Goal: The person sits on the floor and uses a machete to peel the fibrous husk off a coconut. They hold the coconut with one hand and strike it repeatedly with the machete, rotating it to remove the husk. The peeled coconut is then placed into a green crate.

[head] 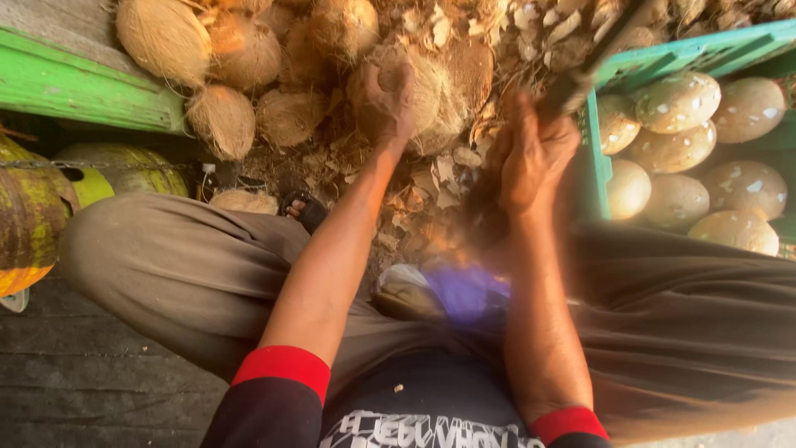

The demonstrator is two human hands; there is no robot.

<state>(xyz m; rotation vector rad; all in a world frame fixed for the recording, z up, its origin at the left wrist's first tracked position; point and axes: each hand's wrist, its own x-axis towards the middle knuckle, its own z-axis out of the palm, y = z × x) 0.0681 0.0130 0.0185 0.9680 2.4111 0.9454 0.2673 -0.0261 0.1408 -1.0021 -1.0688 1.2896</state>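
Holding pale, shaved coconuts (678, 101) flecked with white, the green plastic crate (688, 51) stands at the right, just beside the right hand (531, 153); at least seven rounded nuts lie packed together in it. That hand's grip is clamped around the handle of a dark blade (580, 75), which rises blurred toward the crate's rim. The left hand (385, 99) lies spread over a husked brown coconut (431, 91) on the ground ahead, fingers pressed on its fibrous top rather than curled around it. The coconut sits directly under the left palm and just left of the blade. More hairy coconuts (224, 120) are heaped behind it beside a green plank (83, 87), with husk scraps (431, 178) scattered between the person's knees.
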